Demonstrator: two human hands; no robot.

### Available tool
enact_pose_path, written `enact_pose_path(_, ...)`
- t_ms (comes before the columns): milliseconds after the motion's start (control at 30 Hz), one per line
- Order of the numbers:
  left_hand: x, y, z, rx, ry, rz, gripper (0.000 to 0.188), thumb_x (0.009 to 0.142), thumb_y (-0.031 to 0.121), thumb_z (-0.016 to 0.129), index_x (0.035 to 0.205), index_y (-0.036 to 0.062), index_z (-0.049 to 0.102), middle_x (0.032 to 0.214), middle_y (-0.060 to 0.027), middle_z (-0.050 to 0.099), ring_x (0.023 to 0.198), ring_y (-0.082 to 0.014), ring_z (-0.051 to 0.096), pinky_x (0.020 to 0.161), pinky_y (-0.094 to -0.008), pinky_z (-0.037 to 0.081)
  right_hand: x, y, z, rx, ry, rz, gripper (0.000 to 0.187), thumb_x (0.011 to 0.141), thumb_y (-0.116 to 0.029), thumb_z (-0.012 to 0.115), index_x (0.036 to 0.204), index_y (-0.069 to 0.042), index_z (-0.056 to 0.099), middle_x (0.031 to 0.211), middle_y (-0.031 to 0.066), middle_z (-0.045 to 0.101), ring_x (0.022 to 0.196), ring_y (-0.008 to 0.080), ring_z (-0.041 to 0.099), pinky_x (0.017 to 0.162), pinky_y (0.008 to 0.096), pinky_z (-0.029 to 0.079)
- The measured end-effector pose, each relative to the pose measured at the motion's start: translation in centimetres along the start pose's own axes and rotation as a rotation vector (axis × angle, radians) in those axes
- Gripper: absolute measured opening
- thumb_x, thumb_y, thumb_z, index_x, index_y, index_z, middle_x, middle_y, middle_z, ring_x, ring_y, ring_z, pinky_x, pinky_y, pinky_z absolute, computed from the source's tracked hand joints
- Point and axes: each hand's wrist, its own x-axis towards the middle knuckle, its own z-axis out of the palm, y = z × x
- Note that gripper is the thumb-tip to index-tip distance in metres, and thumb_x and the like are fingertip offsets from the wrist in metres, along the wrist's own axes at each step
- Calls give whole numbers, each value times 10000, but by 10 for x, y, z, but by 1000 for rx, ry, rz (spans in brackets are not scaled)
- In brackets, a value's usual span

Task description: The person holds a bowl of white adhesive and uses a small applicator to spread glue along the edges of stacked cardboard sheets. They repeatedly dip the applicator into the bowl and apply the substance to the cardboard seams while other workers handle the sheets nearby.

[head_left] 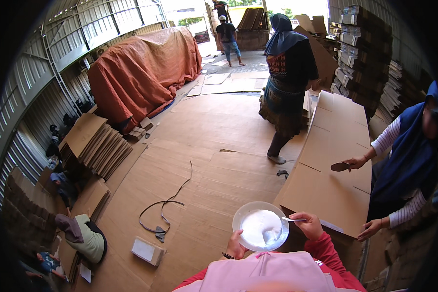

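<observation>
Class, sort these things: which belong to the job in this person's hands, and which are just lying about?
In the job:
bowl, in the left hand
white stuff inside it
small white tool, in the right hand

Apparently just lying about:
black strap, on the floor
pale-topped box, on the floor

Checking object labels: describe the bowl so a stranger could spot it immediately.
Find the pink garment at the bottom edge. Just above it, the left hand holds a round whitish bowl. Unlike the flat brown cardboard nearby, it contains a white substance.
</observation>
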Motion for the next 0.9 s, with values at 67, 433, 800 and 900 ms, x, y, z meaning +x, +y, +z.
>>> enact_pose_path(67,0,-1,-4,-9,20,5,616,863,359,430,1342,-12,319,1290,-210,476,1153,-366,517,906,-541,461,4,2,2,21,-33,2,129,850,30,583,940,-5,669,950,78,682,887,137,624,789,252,488)
enact_pose_path(433,-5,12,13,-120,82,114,523,886,315,447,1301,3,387,1250,-160,517,1157,-302,511,940,-480,438,21,-10,10,-49,-107,76,148,851,0,611,993,-19,648,887,27,661,839,93,595,742,241,481)
enact_pose_path(800,1,38,45,-124,-58,416,343,848,222,515,1089,-20,543,1052,-107,599,997,-208,580,886,-338,450,46,-57,42,-660,-431,-470,299,721,29,592,954,-144,666,885,-8,672,823,217,613,725,352,463)
enact_pose_path(900,2,37,45,-137,-74,402,336,849,219,518,1085,-19,543,1037,-98,600,983,-200,579,874,-329,449,44,-56,52,-837,-541,-464,262,738,1,586,926,-163,667,902,-25,670,881,206,598,770,347,442)
